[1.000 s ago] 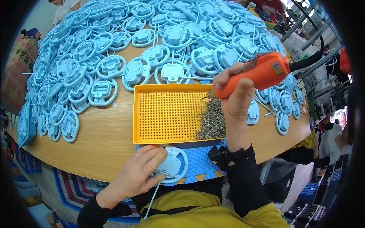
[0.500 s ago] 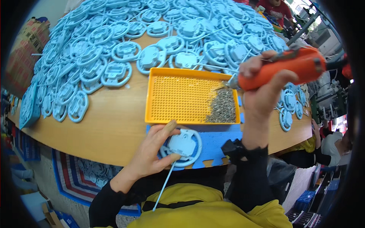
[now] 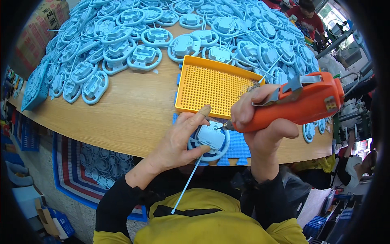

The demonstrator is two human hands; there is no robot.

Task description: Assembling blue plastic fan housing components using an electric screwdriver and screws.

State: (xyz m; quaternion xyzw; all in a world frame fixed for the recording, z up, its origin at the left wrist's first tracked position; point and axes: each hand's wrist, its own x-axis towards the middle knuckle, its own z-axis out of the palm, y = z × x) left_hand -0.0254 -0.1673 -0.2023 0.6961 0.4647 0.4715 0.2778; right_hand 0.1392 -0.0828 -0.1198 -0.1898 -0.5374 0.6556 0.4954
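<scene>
As parts (image 3: pixel 144 56) crowd the workshop table (image 3: pixel 134 97), the left hand (image 3: pixel 178 140) grips a wheel (image 3: pixel 211 137), the right hand (image 3: pixel 262 139) a screwdriver (image 3: pixel 296 105)

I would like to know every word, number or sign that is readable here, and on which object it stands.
Brown carton: large dark printed characters, not copied here.
Light blue wheel-shaped part in the left hand: small print, too small to read.
Orange power driver in the right hand: a small label, too small to read.
</scene>
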